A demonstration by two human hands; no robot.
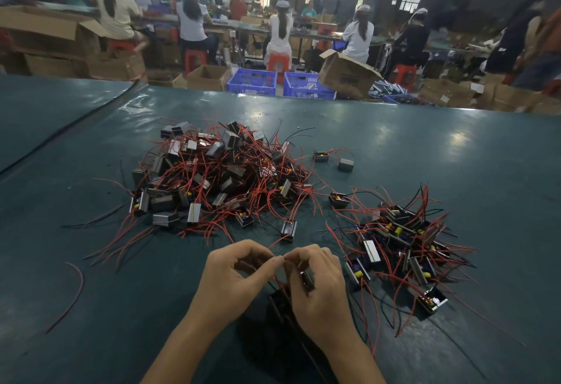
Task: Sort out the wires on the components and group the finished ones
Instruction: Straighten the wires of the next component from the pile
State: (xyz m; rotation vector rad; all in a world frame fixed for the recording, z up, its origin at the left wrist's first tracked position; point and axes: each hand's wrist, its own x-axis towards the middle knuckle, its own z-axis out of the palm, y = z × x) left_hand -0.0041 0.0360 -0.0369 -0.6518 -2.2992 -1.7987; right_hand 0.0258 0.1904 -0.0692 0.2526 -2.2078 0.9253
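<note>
A person's 2 hands meet over a dark green worktop (455, 156) in a busy workshop, working a red wire (278, 281) on a small dark component (280, 303). The left hand (233, 277) comes in from the lower left with its wrist low and its knuckles raised, thumb and forefinger pressed together on the wire. The right hand (318, 286) mirrors it from the lower right. Its thumb and forefinger clamp the same wire just beside the left fingertips, and its other fingers curl down over the component.

The component sits under both palms, near the worktop's front edge and mostly hidden, so its long axis cannot be told. The wire runs from it up and away from the person to the pinch.

Beyond the hands lies a large pile (218, 171) of like components, their red and black wires tangled and pointing every way. A smaller pile (400, 241) lies to the right, well apart from the first. 2 stray components (321, 156) rest between the piles, farther back. A loose wire (76, 286) curves alone on the worktop to the left.

Past the far edge stand 2 blue crates (252, 81) and an open cardboard box (346, 74). Workers (280, 28) in white caps sit on red stools (277, 60) with their backs to the camera.
</note>
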